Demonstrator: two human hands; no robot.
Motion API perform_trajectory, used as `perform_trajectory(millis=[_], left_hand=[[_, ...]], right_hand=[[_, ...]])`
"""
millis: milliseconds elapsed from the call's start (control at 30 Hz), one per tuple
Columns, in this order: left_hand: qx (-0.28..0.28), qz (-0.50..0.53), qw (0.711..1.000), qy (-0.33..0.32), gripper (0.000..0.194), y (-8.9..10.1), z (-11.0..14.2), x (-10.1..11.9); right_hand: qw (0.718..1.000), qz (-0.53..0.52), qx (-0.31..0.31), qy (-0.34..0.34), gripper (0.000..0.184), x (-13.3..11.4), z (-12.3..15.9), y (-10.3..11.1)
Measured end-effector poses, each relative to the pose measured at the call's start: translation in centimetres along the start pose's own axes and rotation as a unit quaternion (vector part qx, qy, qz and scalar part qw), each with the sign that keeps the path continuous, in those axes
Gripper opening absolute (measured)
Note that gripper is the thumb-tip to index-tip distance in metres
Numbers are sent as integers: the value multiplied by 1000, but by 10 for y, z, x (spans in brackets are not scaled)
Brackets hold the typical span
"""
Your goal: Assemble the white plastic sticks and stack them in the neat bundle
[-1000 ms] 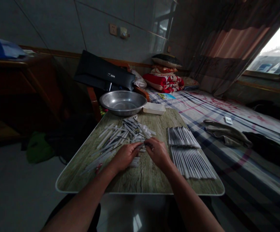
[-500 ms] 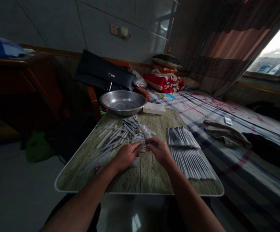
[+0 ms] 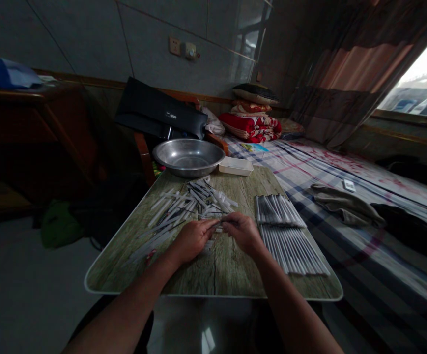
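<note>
My left hand [image 3: 192,240] and my right hand [image 3: 243,233] meet over the middle of the table, fingers pinched together. Between their fingertips is a thin dark stick [image 3: 219,222], mostly hidden by the fingers. Just beyond and to the left lies a loose heap of slim whitish tubes [image 3: 178,206], some with dark thin parts, spread at various angles. To the right of my right hand, similar pale sticks lie side by side in two neat rows: a far row [image 3: 277,209] with dark ends and a near row [image 3: 294,250].
The wood-grain table [image 3: 231,275] has a metal basin [image 3: 189,155] and a white plastic tray [image 3: 236,166] at its far end. Small pink-red scissor-like handles [image 3: 150,255] lie at left. A bed [image 3: 290,167] with folded bedding borders the right side.
Both hands stay nearly in place; the fingers have shifted slightly and the fingertips sit closer together around the thin stick. The heap and the rows look the same.
</note>
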State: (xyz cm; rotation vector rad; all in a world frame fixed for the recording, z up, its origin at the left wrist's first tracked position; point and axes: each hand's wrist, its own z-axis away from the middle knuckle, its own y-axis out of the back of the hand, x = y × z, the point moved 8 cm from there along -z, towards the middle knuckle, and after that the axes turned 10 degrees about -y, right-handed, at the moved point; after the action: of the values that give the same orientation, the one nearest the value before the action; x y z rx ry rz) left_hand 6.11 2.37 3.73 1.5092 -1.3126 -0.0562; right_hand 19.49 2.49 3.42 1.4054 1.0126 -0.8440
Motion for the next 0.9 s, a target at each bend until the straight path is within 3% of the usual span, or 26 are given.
perform_trajectory(millis=[100, 200, 333, 500, 667, 800, 900], left_hand=[[-7, -41, 999, -31, 36, -3, 2, 3], [-3, -51, 998, -40, 35, -4, 2, 4], [-11, -48, 999, -16, 34, -3, 1, 1], [-19, -55, 998, -11, 35, -4, 2, 0], [-10, -59, 998, -29, 35, -3, 4, 2], [-12, -73, 997, -16, 35, -2, 4, -1], [-11, -77, 997, -12, 36, 0, 4, -3]], right_hand=[[996, 83, -19, 16, 35, -5, 2, -1], [997, 65, -37, -11, 43, 1, 2, -3], [996, -41, -76, -16, 15, 4, 2, -7], [998, -8, -55, -13, 9, 7, 1, -6], [998, 52, -40, -14, 38, 9, 1, -8], [997, -9, -71, -7, 8, 8, 2, -10], [998, 8, -63, -5, 5, 7, 3, -9]])
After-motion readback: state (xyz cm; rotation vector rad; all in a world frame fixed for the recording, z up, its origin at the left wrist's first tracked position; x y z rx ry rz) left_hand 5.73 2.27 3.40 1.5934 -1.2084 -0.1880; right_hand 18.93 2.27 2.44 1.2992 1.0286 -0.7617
